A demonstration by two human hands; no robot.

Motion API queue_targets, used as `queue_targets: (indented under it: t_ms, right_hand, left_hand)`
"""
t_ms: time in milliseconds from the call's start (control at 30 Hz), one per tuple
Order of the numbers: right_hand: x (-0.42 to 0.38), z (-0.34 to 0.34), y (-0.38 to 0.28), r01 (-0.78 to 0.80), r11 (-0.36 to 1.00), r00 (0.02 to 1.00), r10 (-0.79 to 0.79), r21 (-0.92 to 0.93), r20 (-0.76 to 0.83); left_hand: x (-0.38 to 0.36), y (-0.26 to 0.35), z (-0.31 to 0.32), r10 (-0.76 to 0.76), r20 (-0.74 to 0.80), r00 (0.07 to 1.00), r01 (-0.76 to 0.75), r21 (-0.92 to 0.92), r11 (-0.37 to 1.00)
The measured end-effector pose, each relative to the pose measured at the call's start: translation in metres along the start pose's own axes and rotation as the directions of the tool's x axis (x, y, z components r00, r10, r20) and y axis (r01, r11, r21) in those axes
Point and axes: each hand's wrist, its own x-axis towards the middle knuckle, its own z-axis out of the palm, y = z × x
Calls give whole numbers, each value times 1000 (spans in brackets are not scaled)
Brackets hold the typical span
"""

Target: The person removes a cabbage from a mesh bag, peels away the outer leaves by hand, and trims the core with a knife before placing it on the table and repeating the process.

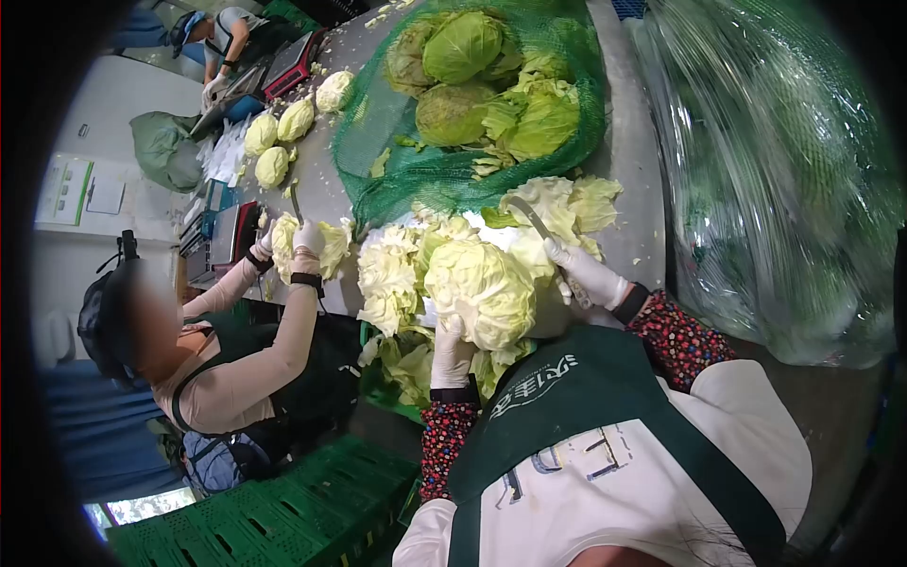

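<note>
A pale, leafy cabbage [480,288] is at the table's near edge, with my gloved left hand [453,354] gripping its lower side. My gloved right hand [584,271] is closed on the handle of a curved knife [531,215], whose blade points up and left over loose leaves [557,203]. More cut leaves [387,274] lie left of the cabbage. Beyond them, a green mesh bag [354,170] holds several greener cabbages [463,45] and torn leaves.
At the left, a co-worker [236,369] in gloves handles a cabbage with a knife. Another person [227,47] works farther back. Trimmed cabbages [272,166] and red scales [293,66] line the table [631,142]. Green crates [255,510] stand below; plastic-wrapped goods [775,170] are at right.
</note>
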Motion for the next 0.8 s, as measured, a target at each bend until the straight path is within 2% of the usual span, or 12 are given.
queue_targets:
  t_ms: [33,100,167,233,300,333,433,467,500,567,733,800]
  right_hand:
    - [-3,5,-5,28,960,990,-65,278,126]
    - [-16,24,-28,0,949,993,-37,316,113]
    - [-17,30,-32,338,936,940,-341,-96,-15]
    - [-12,25,-30,213,970,962,-229,-120,-145]
    - [-6,26,-26,484,807,824,-551,-338,-135]
    - [-6,29,-26,377,737,829,-539,-560,-150]
    - [7,33,-9,195,760,863,-433,-620,-260]
    - [17,39,1,232,685,777,-558,-691,-292]
    - [21,40,12,225,694,781,-548,-684,-299]
    - [24,41,13,269,585,679,-679,-765,-280]
    - [48,2,4,319,906,859,-401,-279,-320]
    - [49,-1,4,297,903,867,-392,-312,-307]
  left_hand:
    - [2,3,3,4,-1,1000,-4,6,1000]
    - [7,9,13,76,67,995,-74,-36,997]
    - [16,6,16,31,-4,999,-31,35,999]
    - [27,4,19,-5,-84,996,13,99,995]
    - [37,0,19,106,-28,994,-80,479,874]
    - [38,1,21,13,12,1000,-17,399,917]
    - [32,-1,34,-53,-55,997,53,-6,999]
    - [36,-2,35,-36,-56,998,34,-40,999]
    - [35,-5,33,-49,-61,997,47,-37,998]
    - [40,-9,31,206,-74,976,-150,463,874]
    - [50,-4,53,73,-147,986,-61,84,995]
    - [58,-15,42,112,-159,981,-26,465,885]
